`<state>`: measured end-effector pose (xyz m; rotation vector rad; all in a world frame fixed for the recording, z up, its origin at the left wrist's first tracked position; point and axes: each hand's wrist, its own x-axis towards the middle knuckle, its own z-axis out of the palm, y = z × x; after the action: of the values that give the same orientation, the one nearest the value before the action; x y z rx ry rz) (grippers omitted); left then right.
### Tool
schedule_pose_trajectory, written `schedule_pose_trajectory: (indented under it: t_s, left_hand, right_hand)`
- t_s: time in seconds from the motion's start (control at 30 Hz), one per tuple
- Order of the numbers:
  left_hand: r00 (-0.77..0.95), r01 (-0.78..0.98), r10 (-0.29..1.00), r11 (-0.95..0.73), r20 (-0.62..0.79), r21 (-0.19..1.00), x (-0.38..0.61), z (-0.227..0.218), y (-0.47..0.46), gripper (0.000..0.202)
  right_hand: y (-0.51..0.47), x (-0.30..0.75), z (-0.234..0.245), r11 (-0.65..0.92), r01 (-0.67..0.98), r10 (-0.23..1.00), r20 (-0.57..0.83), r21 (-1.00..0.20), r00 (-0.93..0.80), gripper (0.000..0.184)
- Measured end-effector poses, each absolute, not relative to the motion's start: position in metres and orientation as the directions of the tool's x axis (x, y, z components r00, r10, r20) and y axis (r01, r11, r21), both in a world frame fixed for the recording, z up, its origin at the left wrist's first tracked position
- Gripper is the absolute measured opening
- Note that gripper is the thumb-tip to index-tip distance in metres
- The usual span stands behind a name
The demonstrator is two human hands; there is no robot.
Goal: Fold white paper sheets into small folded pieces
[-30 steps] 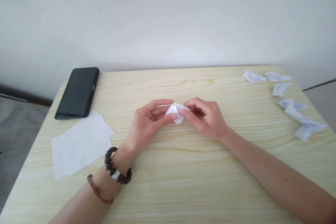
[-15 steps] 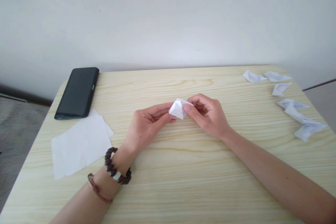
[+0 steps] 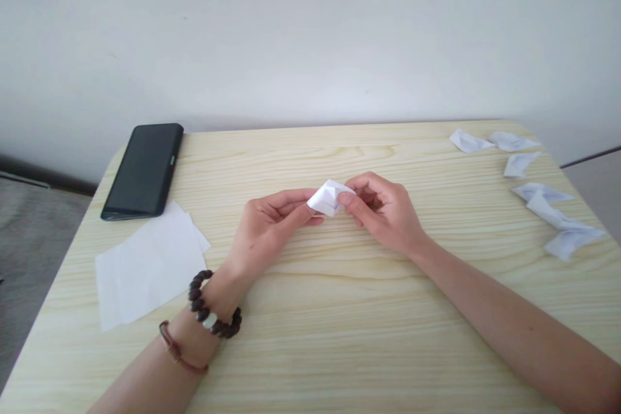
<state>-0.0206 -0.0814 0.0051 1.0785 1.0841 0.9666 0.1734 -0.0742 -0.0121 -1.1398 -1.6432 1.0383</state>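
Note:
A small piece of folded white paper (image 3: 328, 196) is held between both hands above the middle of the table. My left hand (image 3: 274, 225) pinches its left corner, thumb in front and fingers behind. On the other side, my right hand (image 3: 383, 207) grips the right end, with the thumb pressed on the front face and the other fingers curled behind. Creases and a raised point show on the paper's near side; its back is hidden. Dark beads and a copper-coloured bangle circle my left wrist.
White paper sheets (image 3: 150, 272) lie on the left of the wooden table (image 3: 349, 336), partly under a black phone-like device (image 3: 143, 171). Several folded paper pieces (image 3: 521, 165) are spread along the right side. A pale wall (image 3: 310, 32) rises behind the far edge.
My left hand has shifted slightly left, its thumb now at the paper's left corner. The folded paper looks a little wider and flatter. My right hand has barely moved.

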Motion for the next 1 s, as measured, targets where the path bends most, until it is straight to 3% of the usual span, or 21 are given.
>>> schedule_pose_trajectory:
  t_s: [0.1,0.5,0.67,0.8,1.0]
  left_hand:
    - [0.223,-0.136,0.961,0.199,-0.166,0.970,-0.0208,0.0071,-0.0819,0.027]
    - [0.138,0.025,0.962,0.234,-0.235,0.972,-0.0198,0.0079,-0.0815,0.029]
    - [0.162,0.008,0.970,0.185,-0.184,0.983,-0.0181,0.0054,-0.0825,0.028]
    - [0.209,-0.010,0.973,0.105,-0.100,0.994,-0.0164,0.0016,-0.0834,0.039]
    - [0.152,0.078,0.987,0.047,-0.059,0.996,-0.0149,0.0017,-0.0840,0.025]
  right_hand:
    - [-0.0742,0.1730,-0.0122,0.223,0.244,0.963,0.175,-0.944,-0.207,0.022]
    - [-0.0739,0.1773,-0.0108,0.123,0.151,0.961,0.079,-0.981,-0.267,0.027]
    - [-0.0729,0.1779,-0.0093,0.106,0.141,0.956,0.062,-0.984,-0.285,0.027]
    - [-0.0737,0.1764,-0.0078,0.115,0.174,0.946,0.054,-0.978,-0.320,0.025]
    - [-0.0748,0.1754,-0.0087,0.124,0.207,0.945,0.051,-0.970,-0.324,0.029]
